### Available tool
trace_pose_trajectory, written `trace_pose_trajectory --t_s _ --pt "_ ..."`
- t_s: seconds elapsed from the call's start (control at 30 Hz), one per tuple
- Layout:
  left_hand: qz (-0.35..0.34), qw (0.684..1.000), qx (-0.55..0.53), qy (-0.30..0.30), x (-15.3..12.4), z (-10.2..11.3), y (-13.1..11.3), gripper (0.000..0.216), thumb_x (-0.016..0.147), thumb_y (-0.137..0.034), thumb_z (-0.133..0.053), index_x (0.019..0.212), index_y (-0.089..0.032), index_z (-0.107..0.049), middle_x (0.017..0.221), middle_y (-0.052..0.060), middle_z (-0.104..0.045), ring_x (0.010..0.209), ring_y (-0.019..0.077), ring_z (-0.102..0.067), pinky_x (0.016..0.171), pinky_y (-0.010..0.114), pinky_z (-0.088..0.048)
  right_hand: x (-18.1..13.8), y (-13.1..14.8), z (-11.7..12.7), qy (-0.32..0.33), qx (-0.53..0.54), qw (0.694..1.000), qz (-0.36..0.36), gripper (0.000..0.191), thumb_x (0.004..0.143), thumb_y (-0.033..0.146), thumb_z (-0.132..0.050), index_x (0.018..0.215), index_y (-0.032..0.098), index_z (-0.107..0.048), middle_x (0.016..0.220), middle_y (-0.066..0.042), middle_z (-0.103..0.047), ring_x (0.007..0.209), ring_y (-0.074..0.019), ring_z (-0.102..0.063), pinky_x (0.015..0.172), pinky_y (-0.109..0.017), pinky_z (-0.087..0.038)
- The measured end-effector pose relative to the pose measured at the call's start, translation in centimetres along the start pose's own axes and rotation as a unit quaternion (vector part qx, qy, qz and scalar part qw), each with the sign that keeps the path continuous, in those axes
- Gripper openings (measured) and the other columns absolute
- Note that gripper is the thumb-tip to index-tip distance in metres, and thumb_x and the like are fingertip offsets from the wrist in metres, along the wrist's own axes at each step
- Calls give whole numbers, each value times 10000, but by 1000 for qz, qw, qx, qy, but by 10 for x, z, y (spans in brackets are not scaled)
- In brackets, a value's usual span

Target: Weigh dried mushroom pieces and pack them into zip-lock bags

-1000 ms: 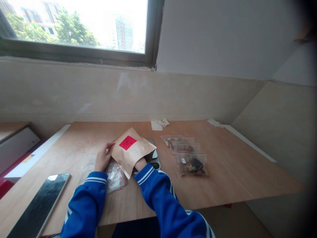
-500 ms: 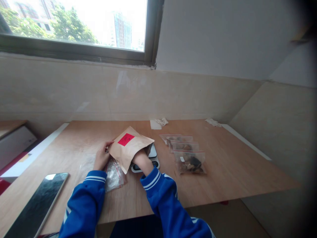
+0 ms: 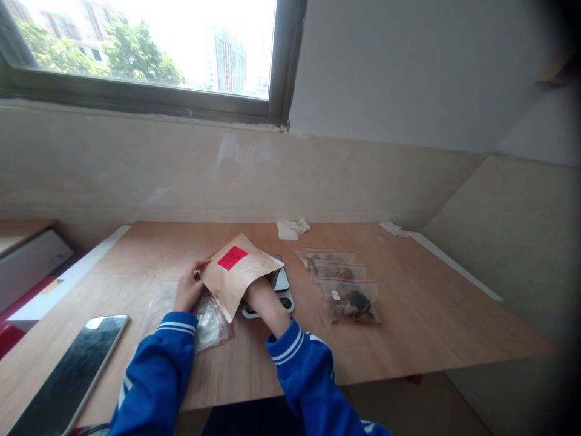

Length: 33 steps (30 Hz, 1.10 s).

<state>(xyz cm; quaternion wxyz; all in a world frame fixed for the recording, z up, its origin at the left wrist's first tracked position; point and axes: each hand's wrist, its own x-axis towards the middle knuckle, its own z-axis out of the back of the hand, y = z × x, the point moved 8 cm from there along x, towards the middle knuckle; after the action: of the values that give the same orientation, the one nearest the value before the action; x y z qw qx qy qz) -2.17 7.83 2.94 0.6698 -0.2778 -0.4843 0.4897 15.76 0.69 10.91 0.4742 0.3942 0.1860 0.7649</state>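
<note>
A brown kraft paper bag (image 3: 245, 270) with a red label lies tilted over a small digital scale (image 3: 282, 283), its mouth facing me on the right. My left hand (image 3: 190, 286) grips the bag's left edge with closed fingers. Into the mouth reaches my right hand (image 3: 263, 301); its fingers are hidden inside the bag, so what they hold does not show. Beneath the bag's lower left corner are clear empty zip bags (image 3: 211, 327). The scale is partly covered by the bag and my right wrist.
Several zip bags of dried pieces (image 3: 351, 303) overlap in a row on the right of the wooden table (image 3: 436, 315). A large phone (image 3: 75, 369) lies at the front left. Crumpled tissue (image 3: 298, 226) sits by the wall, below the window.
My right hand and sleeve have drawn slightly back to the right, with the fingers still inside the bag. My left hand keeps its hold. The view has shifted a little.
</note>
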Motion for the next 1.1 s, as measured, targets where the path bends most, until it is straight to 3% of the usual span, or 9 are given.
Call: trace_pose_trajectory --t_s 0.13,0.23,0.37,0.53,0.67,0.73,0.83,1.1 --pt "8 1000 -6 2 0 0 0 419 693 -299 -604 1091 -167 -598 1091 85 -660 1027 236 -604 894 358 -472 -26 9 21 18 -2 1000 12 341 853 176 -575 1189 225 -596 1167 -89 -635 1163 -244 -563 1016 -370 -444" --pt "13 1000 -2 3 0 0 -1 425 688 -300 -589 1093 -169 -597 1091 86 -667 1019 242 -611 893 366 -477 -45 8 36 -10 -7 1000 14 204 844 225 -613 1047 214 -628 1133 -83 -606 1081 -232 -590 920 -365 -494" --pt "17 1000 20 0 0 1 -3 421 683 -301 -577 1086 -180 -600 1099 88 -671 1045 251 -603 915 384 -467 -67 7 51 -99 20 994 39 62 849 265 -619 882 214 -610 1088 -62 -582 1051 -192 -588 912 -328 -492" --pt "6 999 51 -3 -2 2 -7 422 699 -305 -563 1101 -180 -600 1119 90 -666 1067 254 -595 937 383 -450 -89 5 66 -225 52 972 45 60 871 278 -594 882 219 -594 1125 -75 -587 1113 -194 -571 961 -355 -471" --pt "18 996 92 -4 0 2 2 444 719 -327 -531 1134 -178 -583 1100 92 -672 1014 264 -618 901 393 -468 -100 -21 77 -332 75 940 -11 137 873 336 -579 903 202 -588 1113 -102 -582 1101 -222 -566 933 -402 -476" --pt "25 993 113 -12 2 3 9 440 717 -336 -516 1121 -175 -584 1057 94 -683 983 274 -630 880 402 -477 -100 -41 75 -351 92 930 -50 181 883 363 -552 922 189 -582 1055 -99 -582 1024 -215 -585 876 -393 -497" --pt "28 991 128 -29 4 4 17 438 723 -363 -504 1106 -166 -589 1040 100 -686 988 290 -630 884 420 -476 -87 -63 65 -320 72 941 -83 214 882 385 -543 937 181 -582 1004 -87 -566 950 -200 -585 845 -371 -503" --pt "23 992 123 -23 4 5 21 471 752 -407 -508 1137 -145 -579 1093 129 -671 1018 298 -624 902 423 -471 -36 -81 35 -136 -55 987 -68 266 901 298 -509 1126 172 -574 1157 -116 -510 1075 -219 -558 908 -364 -475"
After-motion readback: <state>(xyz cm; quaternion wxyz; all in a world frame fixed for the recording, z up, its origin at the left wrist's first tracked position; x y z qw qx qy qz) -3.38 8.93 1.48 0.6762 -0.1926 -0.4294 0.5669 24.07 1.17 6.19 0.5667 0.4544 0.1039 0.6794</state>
